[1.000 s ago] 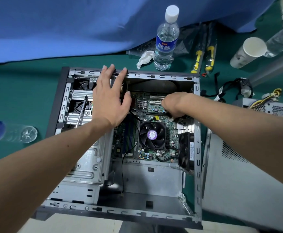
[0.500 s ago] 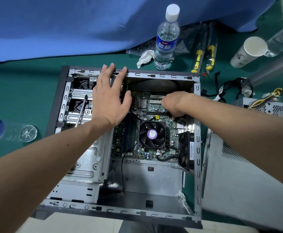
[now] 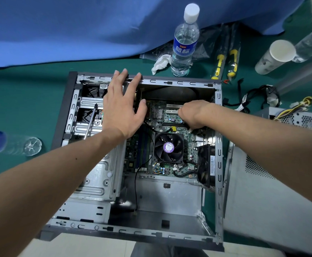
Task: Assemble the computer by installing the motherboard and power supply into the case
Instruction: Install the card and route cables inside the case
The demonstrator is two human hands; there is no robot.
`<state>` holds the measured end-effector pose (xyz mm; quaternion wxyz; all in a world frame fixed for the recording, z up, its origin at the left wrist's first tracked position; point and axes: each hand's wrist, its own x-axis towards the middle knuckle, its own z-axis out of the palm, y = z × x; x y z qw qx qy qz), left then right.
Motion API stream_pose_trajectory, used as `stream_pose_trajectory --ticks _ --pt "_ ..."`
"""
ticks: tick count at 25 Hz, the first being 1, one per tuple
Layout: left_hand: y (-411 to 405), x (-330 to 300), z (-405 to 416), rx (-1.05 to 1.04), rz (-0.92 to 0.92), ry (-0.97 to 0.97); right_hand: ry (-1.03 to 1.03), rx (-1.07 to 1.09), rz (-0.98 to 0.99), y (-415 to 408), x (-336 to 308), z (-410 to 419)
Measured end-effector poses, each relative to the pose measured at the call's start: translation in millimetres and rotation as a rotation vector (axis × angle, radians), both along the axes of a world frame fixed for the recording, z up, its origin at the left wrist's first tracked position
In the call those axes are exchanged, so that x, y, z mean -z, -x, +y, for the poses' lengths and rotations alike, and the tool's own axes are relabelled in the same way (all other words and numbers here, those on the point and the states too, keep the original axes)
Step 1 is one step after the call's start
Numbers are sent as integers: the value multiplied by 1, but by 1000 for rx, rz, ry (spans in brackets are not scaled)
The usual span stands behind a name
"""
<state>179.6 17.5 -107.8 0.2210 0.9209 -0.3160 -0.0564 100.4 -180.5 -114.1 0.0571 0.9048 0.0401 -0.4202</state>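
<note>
I cannot see the right hand (image 3: pixel 192 113) fingers: they curl under the knuckles onto the motherboard (image 3: pixel 162 145), so whether they grip anything I cannot tell. Motherboard lies inside the open case (image 3: pixel 218 164), on the green worktop (image 3: pixel 21 101). Left hand (image 3: pixel 122 108) is spread flat, holding nothing, fingertips (image 3: pixel 138 76) on the case's far rim

Motherboard (image 3: pixel 172 138) flat inside open case (image 3: pixel 218 164)

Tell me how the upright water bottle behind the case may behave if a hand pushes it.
The water bottle looks tall and narrow, so it probably tips easily. It seems nearly full, so rather heavy. Once down, its round body would likely roll.
</note>
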Motion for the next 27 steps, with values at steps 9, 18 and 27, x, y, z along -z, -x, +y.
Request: stream_pose_trajectory --ticks 9,18,27 --pt "1 0 1 -1 5 -5 -8 2 -1 1 1 1" --pt "0 0 0 0 5 -5 -34 46 -11 -1 4 -1" --pt "0 -1 1 -7 12 -7 -15 101 1 -2 1 -2"
